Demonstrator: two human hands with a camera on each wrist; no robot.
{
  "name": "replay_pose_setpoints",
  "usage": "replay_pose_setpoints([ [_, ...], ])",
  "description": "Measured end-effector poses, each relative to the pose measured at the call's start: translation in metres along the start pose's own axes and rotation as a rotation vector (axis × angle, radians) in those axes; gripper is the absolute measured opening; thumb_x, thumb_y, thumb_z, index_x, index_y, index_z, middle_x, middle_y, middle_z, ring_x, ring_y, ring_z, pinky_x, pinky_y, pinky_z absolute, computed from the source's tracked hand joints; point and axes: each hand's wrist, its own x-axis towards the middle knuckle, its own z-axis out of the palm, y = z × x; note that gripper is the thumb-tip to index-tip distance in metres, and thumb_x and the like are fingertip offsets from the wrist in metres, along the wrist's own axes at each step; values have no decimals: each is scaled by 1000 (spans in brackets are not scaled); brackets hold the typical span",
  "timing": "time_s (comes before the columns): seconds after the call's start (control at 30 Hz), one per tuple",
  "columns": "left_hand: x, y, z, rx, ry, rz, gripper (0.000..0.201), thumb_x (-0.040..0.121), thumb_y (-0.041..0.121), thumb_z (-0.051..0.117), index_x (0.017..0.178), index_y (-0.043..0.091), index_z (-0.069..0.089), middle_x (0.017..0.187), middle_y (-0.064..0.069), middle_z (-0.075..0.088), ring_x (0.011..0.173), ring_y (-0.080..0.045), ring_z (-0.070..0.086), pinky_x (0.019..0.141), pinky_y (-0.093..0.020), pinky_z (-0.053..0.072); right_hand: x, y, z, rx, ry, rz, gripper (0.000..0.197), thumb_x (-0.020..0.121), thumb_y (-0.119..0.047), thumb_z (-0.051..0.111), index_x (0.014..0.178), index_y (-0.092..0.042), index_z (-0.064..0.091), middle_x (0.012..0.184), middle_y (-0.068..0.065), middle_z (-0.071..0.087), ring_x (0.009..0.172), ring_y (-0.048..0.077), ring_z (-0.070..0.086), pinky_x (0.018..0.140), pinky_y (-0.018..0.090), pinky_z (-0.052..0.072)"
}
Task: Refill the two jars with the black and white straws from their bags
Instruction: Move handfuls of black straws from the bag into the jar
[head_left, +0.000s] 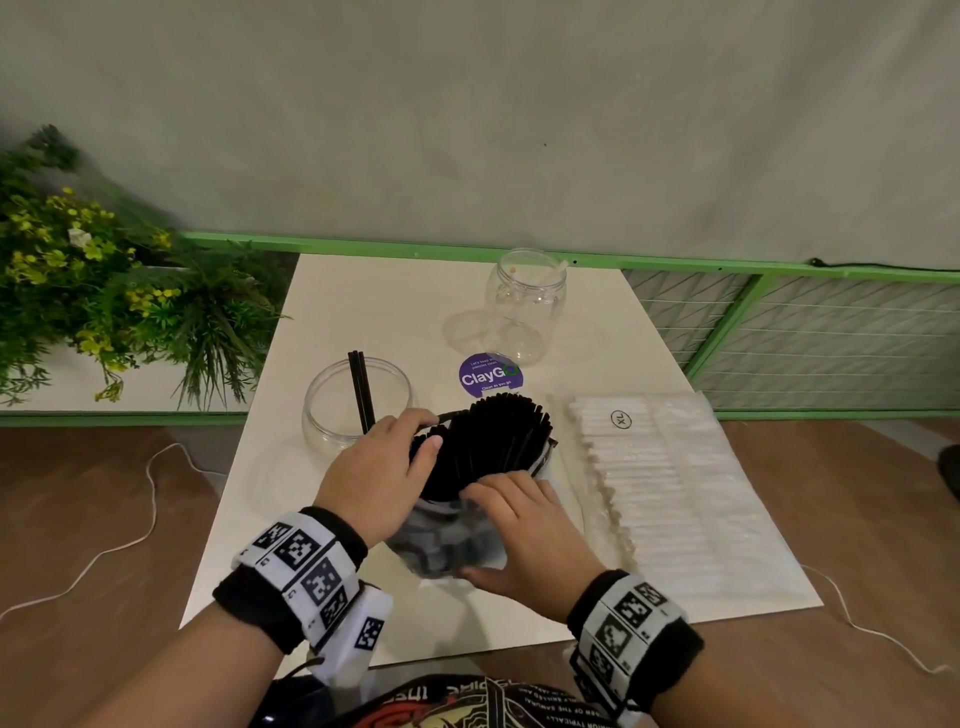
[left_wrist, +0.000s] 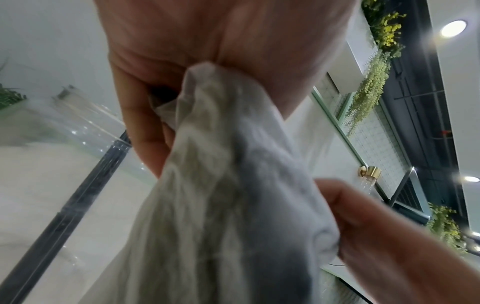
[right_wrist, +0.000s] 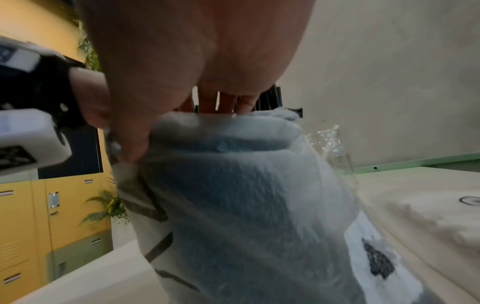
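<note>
1. My left hand (head_left: 382, 467) pinches the rim of the bag (head_left: 447, 540) of black straws (head_left: 493, 441); my right hand (head_left: 519, 530) grips its side.
2. The bundle stands near upright on the tabletop (head_left: 395, 306), ends up, tilted away from me.
3. The straws' lower lengths blur behind wrinkled plastic.
4. The white straws (head_left: 670, 483) lie flat at the right, across the tabletop.

Left hand (head_left: 382, 473): at 10 o'clock of the right hand, fingers curled over the rim of the bag of black straws (head_left: 467, 499), thumb tip against the straw ends. Right hand (head_left: 524, 530): at 4 o'clock of the left, fingers bent over the bag's near rim, thumb pressed on its lower side. Both wrists carry black bands with coded white markers.
</note>
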Motion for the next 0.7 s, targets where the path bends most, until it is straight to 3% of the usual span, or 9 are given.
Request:
replay_pose_setpoints([
  [0.13,-2,4,-3,-37,36,56,27,97,26,42,124,32,43,111,0,53,89,-24,59,75,-38,49,3,5,12,-39,6,19,49,60,-40,75,95,-23,46,87,-7,56,77,19,52,70,29,31],
  [0.27,-9,3,-5,-61,29,125,25,98,31,40,119,38,51,122,11,48,95,-15,60,78,-36,51,5,7,22,-89,71,-33,35,58,-16,72,80,-21,44,72,-5,53,67,19,48,65,29,27],
  [0.33,-14,6,-9,-54,-8,112,27,94,44,43,120,41,50,123,18,44,94,-8,58,79,-31,49,5,7,24,-62,122,-18,31,62,-11,66,80,-21,42,71,-3,53,65,19,48,63,28,28],
  [0.43,-20,9,-9,33,-87,96,54,80,61,57,127,43,38,125,23,36,93,-4,55,74,-25,45,2,7,27,-15,143,11,19,73,-15,58,86,-21,46,78,-2,53,68,18,50,65,28,33],
  [0.57,-20,3,-2,79,-88,100,73,76,41,70,135,40,27,136,13,36,106,-14,57,73,-25,46,-8,12,29,61,56,76,24,76,-25,60,99,-18,59,93,-2,59,83,19,56,74,29,46],
  [0.7,-20,2,2,110,-72,104,75,76,35,71,135,38,25,135,9,36,98,-16,60,68,-23,43,-16,16,20,269,16,157,31,88,-34,57,109,-14,66,101,-1,63,97,15,52,88,22,42],
])
